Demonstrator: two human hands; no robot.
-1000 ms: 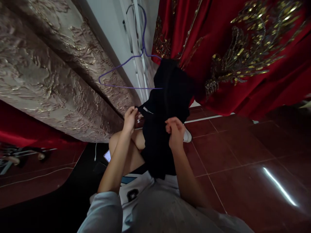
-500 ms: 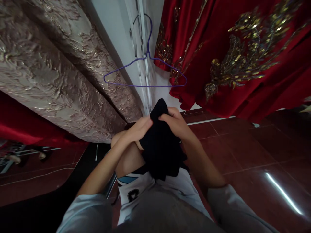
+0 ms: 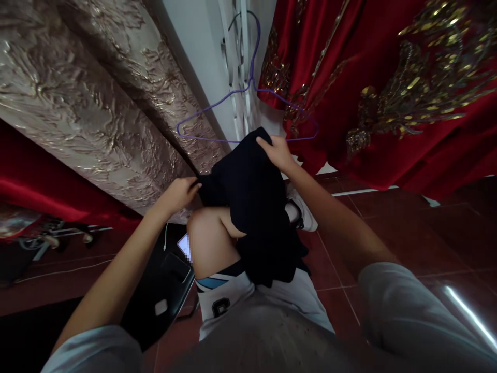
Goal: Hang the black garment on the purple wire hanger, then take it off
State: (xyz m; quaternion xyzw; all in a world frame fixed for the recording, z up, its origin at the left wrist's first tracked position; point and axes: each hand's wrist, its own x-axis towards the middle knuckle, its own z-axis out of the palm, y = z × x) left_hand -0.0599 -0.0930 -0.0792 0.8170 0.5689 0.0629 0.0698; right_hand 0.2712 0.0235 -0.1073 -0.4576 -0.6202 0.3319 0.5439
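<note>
A black cloth garment (image 3: 256, 186) lies over my lap, its upper part lifted and stretched between my hands; its exact kind does not show. My left hand (image 3: 180, 194) pinches a corner of it at the left, beside my bare knee. Higher up and to the right, my right hand (image 3: 277, 153) grips the top edge, thumb over the cloth. Just beyond the garment hangs a purple wire hanger (image 3: 217, 106), bare; the cloth's top and my right hand cover part of its lower bar.
Embossed pinkish-beige fabric (image 3: 116, 129) hangs at the left. Red gowns with gold sequins (image 3: 407, 103) hang at the right. A black seat or bench (image 3: 135, 295) at my left holds a phone (image 3: 185, 246) and a small white case (image 3: 161, 307). Dark red tiles (image 3: 388, 233) cover the floor.
My hands have moved apart, the left one leftward and the right one up, spreading the bunched black garment wide. The view has shifted slightly, and my shoe now shows.
</note>
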